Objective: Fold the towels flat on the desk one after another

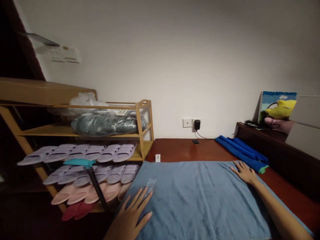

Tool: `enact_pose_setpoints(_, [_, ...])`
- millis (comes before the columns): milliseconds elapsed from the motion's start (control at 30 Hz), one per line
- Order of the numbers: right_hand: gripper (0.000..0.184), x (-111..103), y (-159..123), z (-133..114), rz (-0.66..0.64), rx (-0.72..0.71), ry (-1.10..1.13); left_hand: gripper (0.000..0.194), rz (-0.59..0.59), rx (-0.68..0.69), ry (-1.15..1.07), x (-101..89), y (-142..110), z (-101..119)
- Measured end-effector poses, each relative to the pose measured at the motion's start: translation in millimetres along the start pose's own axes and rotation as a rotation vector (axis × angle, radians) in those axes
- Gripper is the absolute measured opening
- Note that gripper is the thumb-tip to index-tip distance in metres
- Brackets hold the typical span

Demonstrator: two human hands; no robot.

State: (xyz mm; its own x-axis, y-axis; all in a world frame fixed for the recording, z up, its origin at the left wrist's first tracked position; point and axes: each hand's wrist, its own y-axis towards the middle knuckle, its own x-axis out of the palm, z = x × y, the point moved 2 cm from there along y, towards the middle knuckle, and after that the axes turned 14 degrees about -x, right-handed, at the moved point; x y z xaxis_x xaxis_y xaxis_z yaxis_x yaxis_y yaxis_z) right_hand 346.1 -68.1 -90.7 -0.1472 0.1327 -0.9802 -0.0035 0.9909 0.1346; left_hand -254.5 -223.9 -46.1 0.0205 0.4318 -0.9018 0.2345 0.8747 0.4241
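Observation:
A blue-grey towel (190, 193) lies spread over the reddish-brown table (175, 150), with pale lettering near its left side and a white tag (157, 158) sticking out past its far edge. Flat on the towel's near left part rests my left hand (133, 213), fingers spread just below the lettering. My right hand (243, 171) lies at the far right corner of the towel, its fingers apart and pressed down on the cloth. Light wrinkles run across the towel between the two hands.
Bright blue folded cloth (242, 150) lies beyond my right hand. On the left stands a wooden rack (140, 133) with several slippers (107, 151) and a plastic-wrapped bundle (107, 123). A black plug (197, 124) sits in the wall socket. A raised dark ledge (270, 140) borders the right.

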Motion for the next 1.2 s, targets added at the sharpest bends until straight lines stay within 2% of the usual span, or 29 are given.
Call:
enact_pose_setpoints(167, [0.069,-13.9,6.7,15.8,0.032,-0.016,0.063,0.055,-0.060,-0.010,-0.017,-3.2,2.3,1.8])
enact_pose_setpoints(467, [0.073,-1.5,4.9,33.6,-0.069,-0.127,0.002,0.055,-0.127,-0.045,-0.055,0.4,4.0,2.6])
enact_pose_setpoints(600, [0.071,-6.0,4.4,31.3,-0.066,-0.127,-0.026,0.055,-0.155,-0.048,-0.058,-2.1,4.7,4.5])
enact_pose_setpoints(767, [0.069,-26.3,-4.9,15.7,-0.003,-0.101,-0.021,0.056,-0.153,-0.054,-0.077,-3.6,5.4,6.1])
enact_pose_setpoints(867, [0.067,-34.1,-33.8,13.2,-0.009,-0.055,0.047,0.055,-0.122,-0.040,-0.102,-4.6,5.1,6.1])
enact_pose_setpoints(933, [0.068,-32.3,-66.7,15.1,-0.022,-0.086,0.065,0.054,-0.104,-0.041,-0.109,-5.5,4.7,6.1])
enact_pose_setpoints(1100, [0.070,-18.3,-151.2,17.5,0.063,-0.153,0.004,0.055,-0.080,-0.051,-0.098,-5.4,4.9,6.4])
enact_pose_setpoints(1200, [0.069,-19.2,-171.4,11.7,0.061,-0.172,-0.019,0.055,-0.099,-0.059,-0.074,-3.3,5.3,6.0])
